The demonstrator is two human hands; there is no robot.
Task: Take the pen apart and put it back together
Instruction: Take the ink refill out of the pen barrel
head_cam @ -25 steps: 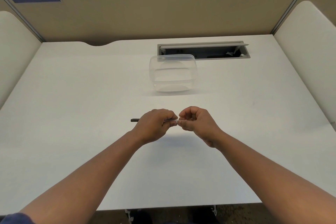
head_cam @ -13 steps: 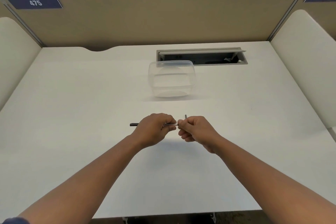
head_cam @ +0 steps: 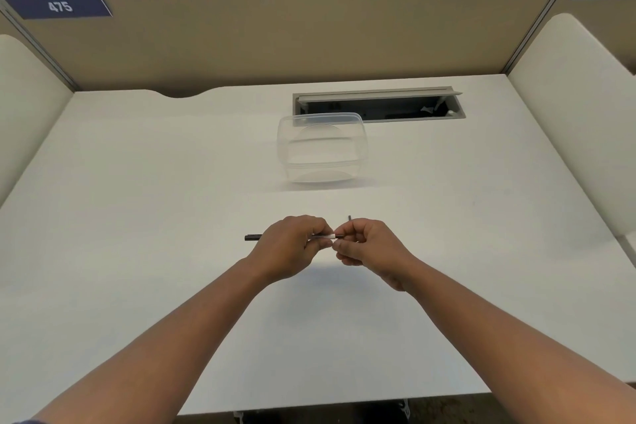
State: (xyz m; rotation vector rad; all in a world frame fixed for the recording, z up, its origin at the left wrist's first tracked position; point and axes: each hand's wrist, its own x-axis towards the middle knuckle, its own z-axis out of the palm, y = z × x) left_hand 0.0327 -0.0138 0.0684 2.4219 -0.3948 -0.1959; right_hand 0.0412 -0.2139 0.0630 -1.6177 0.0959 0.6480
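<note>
Above the white surface (head_cam: 137, 217), the left hand (head_cam: 292, 246) grips the pen (head_cam: 253, 237), fingers clamped round its barrel. The right hand (head_cam: 370, 246) pinches the pen's near end, a thin dark piece (head_cam: 349, 218) poking above it. A clear container (head_cam: 321, 148) sits behind.

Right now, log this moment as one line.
left hand: grips pen | right hand: pinches pen's other end | container: untouched on desk

The slim dark pen (head_cam: 252, 237) lies level above the desk, its white section (head_cam: 329, 236) exposed mid-length.
</note>
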